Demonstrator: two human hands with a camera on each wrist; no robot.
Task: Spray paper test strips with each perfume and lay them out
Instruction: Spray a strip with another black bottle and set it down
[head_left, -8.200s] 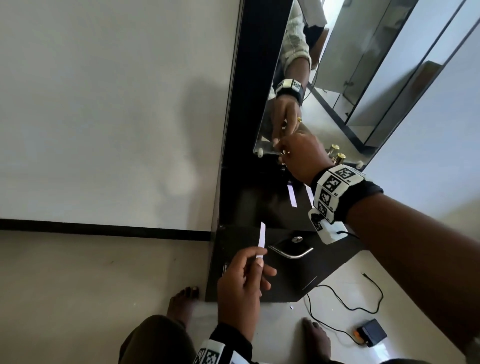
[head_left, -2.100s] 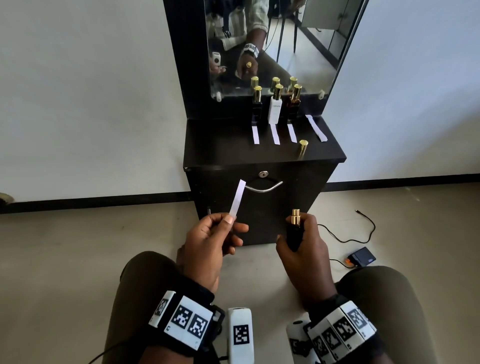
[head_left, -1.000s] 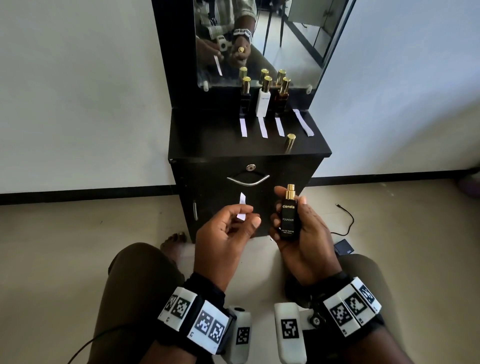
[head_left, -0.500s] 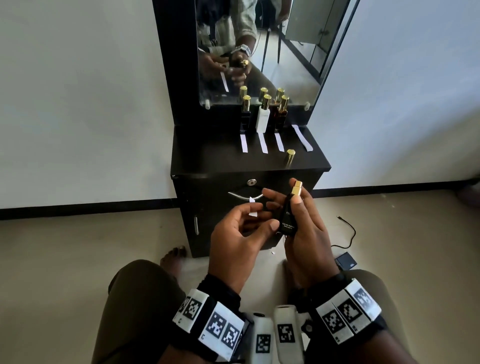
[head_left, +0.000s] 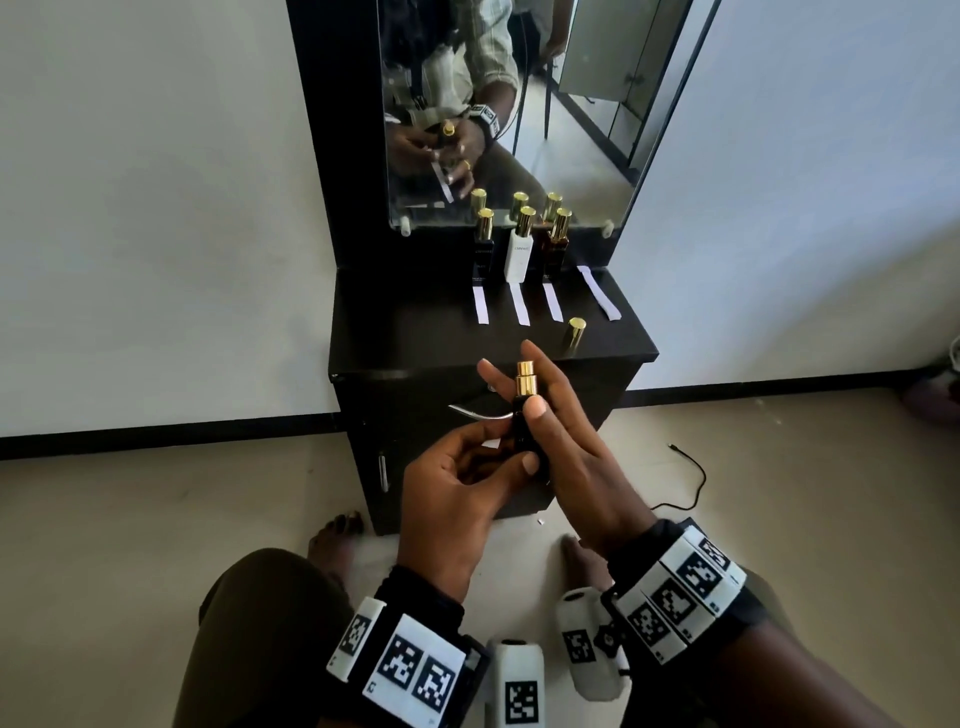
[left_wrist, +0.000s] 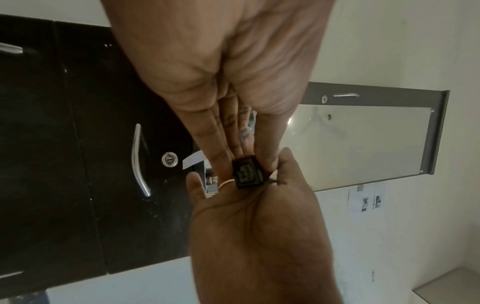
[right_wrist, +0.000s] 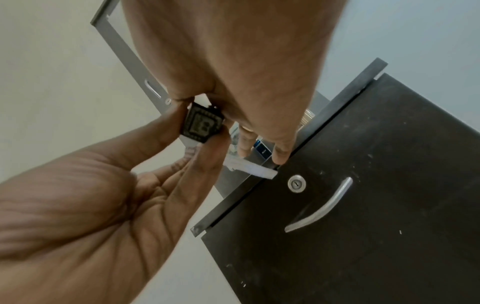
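A black perfume bottle with a bare gold sprayer stands upright between my two hands, in front of the cabinet drawer. My right hand holds it with the thumb pressed on its side and the fingers stretched out behind it. My left hand pinches a white paper strip, mostly hidden, and its thumb lies on the bottle's lower part. The wrist views show the bottle's base with the strip running out past the fingers.
On the black cabinet top three capped bottles stand at the mirror: black, white, brown. Several strips lie in front of them, and a loose gold cap near the front edge. A cable lies on the floor.
My hands have come together: the left hand brought the strip up against the bottle and now touches it. The bottle has risen and turned edge-on.
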